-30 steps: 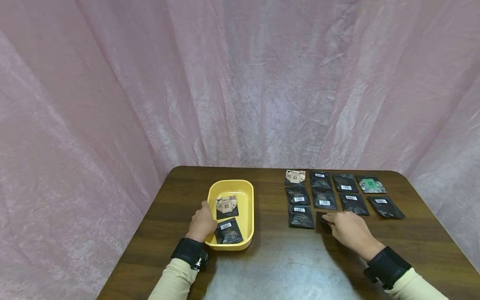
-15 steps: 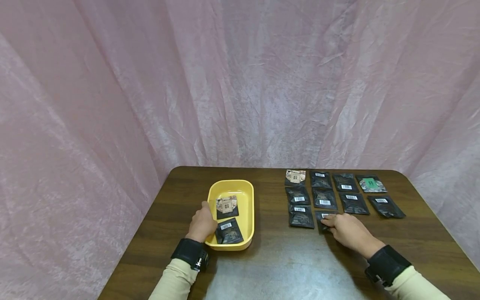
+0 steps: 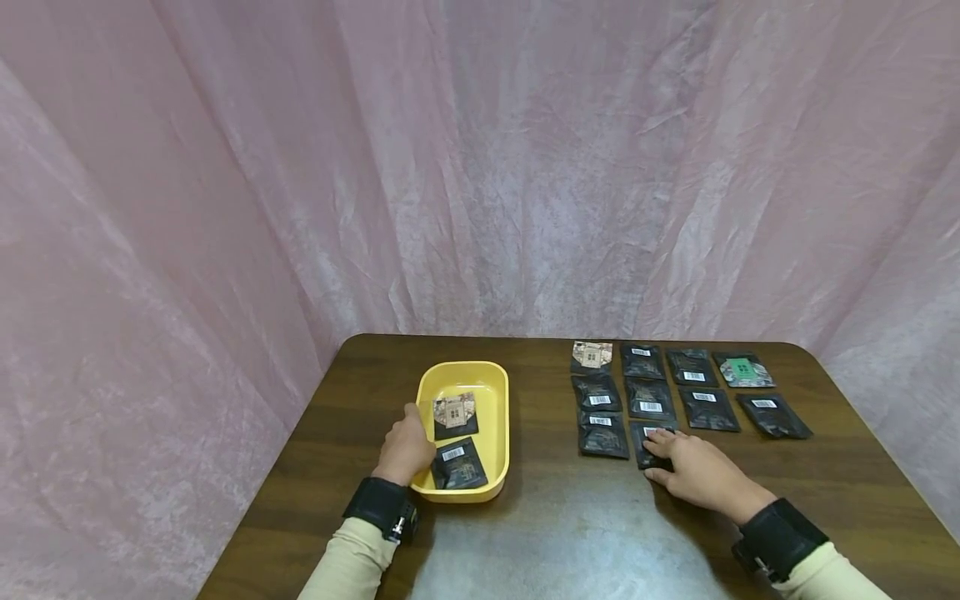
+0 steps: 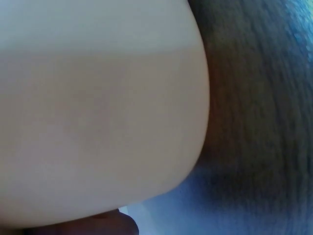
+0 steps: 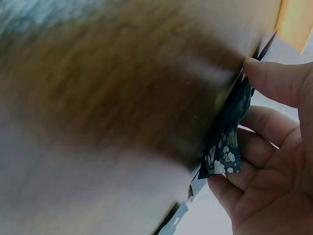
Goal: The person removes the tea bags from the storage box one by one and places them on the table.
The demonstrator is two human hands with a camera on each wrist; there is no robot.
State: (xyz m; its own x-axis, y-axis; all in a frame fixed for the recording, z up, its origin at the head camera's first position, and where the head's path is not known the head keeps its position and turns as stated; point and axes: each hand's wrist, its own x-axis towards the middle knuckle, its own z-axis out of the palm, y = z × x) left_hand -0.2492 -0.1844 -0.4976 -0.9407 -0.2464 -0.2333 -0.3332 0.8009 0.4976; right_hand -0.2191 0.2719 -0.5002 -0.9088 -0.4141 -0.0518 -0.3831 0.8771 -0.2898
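Observation:
My left hand [image 3: 405,446] grips the left rim of a yellow plastic tub [image 3: 495,417]. Inside the tub lie a sachet with a beige floral label [image 3: 454,414] and a black sachet with a barcode [image 3: 459,463]. Over at the right, my right hand [image 3: 697,471] rests spread on another black sachet [image 3: 641,446], fingertips on its top and thumb by its near edge. In the right wrist view this sachet [image 5: 227,147] shows a floral print, with the thumb at one end. Blurred skin of the left hand [image 4: 102,122] fills most of the left wrist view.
Several more black sachets [image 3: 645,397] lie in rows on the brown wooden table [image 3: 540,483]. One at the back right has a green label [image 3: 742,369], one at the back left a beige label [image 3: 591,357]. A pink curtain [image 3: 480,167] hangs behind the table.
My right hand has gone from pinching the near sachet to lying spread over it, and the sachet now lies flat in line with its neighbours. The left hand stays on the tub.

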